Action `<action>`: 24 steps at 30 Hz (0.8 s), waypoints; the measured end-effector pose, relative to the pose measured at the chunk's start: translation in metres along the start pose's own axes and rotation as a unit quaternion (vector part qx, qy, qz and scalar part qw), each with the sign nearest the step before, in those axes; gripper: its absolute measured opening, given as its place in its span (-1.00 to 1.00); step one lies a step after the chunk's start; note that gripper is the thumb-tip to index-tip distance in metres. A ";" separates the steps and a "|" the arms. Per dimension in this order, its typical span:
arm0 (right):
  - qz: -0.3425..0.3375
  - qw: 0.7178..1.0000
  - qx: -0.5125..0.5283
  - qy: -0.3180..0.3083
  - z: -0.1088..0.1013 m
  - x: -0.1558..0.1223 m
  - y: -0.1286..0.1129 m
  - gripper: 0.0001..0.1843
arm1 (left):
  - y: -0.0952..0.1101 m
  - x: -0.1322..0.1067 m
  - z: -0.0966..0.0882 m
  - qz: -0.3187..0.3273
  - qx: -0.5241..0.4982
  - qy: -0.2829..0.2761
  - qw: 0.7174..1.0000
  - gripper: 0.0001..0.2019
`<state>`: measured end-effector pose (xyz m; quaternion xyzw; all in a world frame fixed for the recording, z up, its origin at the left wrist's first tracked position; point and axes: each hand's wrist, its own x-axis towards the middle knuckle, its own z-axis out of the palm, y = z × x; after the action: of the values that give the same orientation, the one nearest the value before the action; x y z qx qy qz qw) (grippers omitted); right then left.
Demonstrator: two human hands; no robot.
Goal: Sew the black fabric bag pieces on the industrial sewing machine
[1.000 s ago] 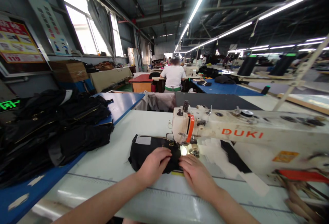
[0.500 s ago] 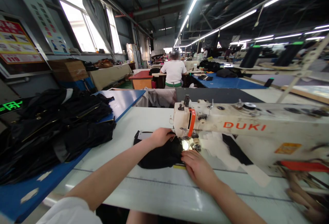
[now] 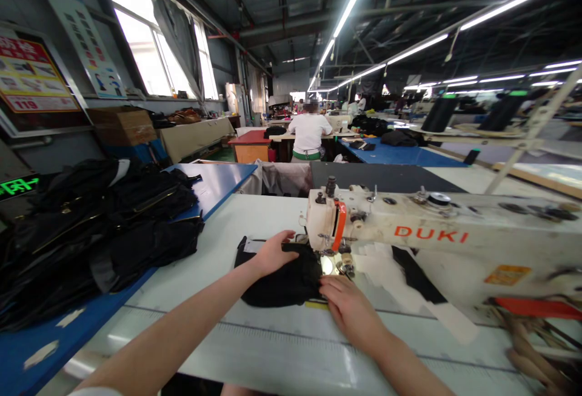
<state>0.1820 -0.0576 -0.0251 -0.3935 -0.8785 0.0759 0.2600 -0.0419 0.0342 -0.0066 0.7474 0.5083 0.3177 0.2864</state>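
A black fabric piece (image 3: 282, 281) lies flat on the pale sewing table, its right edge under the head of a sewing machine (image 3: 327, 220) marked DUKI. My left hand (image 3: 273, 253) is over the upper part of the fabric, thumb and fingers apart, left of the machine head. At the fabric's lower right edge, my right hand (image 3: 348, 305) has its fingers bent and gathered on the cloth, just in front of the lit needle area (image 3: 327, 264). Its fingertips are partly hidden. A light patch (image 3: 251, 246) shows at the fabric's upper left corner.
Dark garments (image 3: 100, 220) are heaped on a blue table (image 3: 40, 347) to the left. White sheets (image 3: 375, 271) and a black strip (image 3: 416, 271) lie beneath the machine arm. A ruler strip (image 3: 273, 332) runs along the table front. Ahead, a person (image 3: 310, 132) sits facing away.
My left hand has drawn back leftward from the machine head, and its thumb and fingers have spread. My right hand stays at the fabric's lower right edge.
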 end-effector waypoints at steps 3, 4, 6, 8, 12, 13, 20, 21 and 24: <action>-0.003 1.000 -0.004 0.001 0.001 -0.001 0.001 -0.69 | -0.002 -0.018 -0.006 0.032 0.068 -0.006 0.997 -0.73; -0.004 1.000 -0.005 0.001 0.001 -0.002 0.001 -0.69 | -0.002 -0.020 -0.007 0.038 0.087 -0.004 0.995 -0.79; -0.004 1.000 -0.008 -0.001 0.001 -0.002 0.001 -0.68 | -0.002 -0.020 -0.010 0.043 0.118 0.002 0.992 -0.80; -0.006 1.000 -0.008 -0.003 0.000 -0.002 0.001 -0.68 | -0.002 -0.017 -0.013 0.047 0.139 0.013 0.989 -0.78; -0.014 1.000 -0.008 -0.011 -0.002 0.000 -0.001 -0.71 | 0.004 -0.014 -0.017 0.050 0.138 0.064 0.987 -0.73; -0.014 1.000 -0.008 -0.016 -0.002 0.001 -0.001 -0.70 | 0.006 -0.014 -0.015 0.039 0.111 0.089 0.989 -0.73; -0.004 0.998 -0.014 -0.057 -0.003 0.006 -0.001 -0.56 | 0.007 -0.002 0.008 -0.087 -0.053 0.192 0.976 -0.68; -0.001 0.998 -0.012 -0.059 -0.003 0.007 -0.001 -0.55 | 0.006 -0.001 0.008 -0.098 -0.073 0.185 0.975 -0.64; 0.006 0.998 -0.007 -0.060 -0.003 0.007 -0.003 -0.55 | 0.002 0.000 0.008 -0.118 -0.137 0.162 0.970 -0.63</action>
<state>0.1784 -0.0548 -0.0189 -0.3950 -0.8908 0.0946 0.2034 -0.0349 0.0323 -0.0097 0.5744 0.5845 0.4648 0.3352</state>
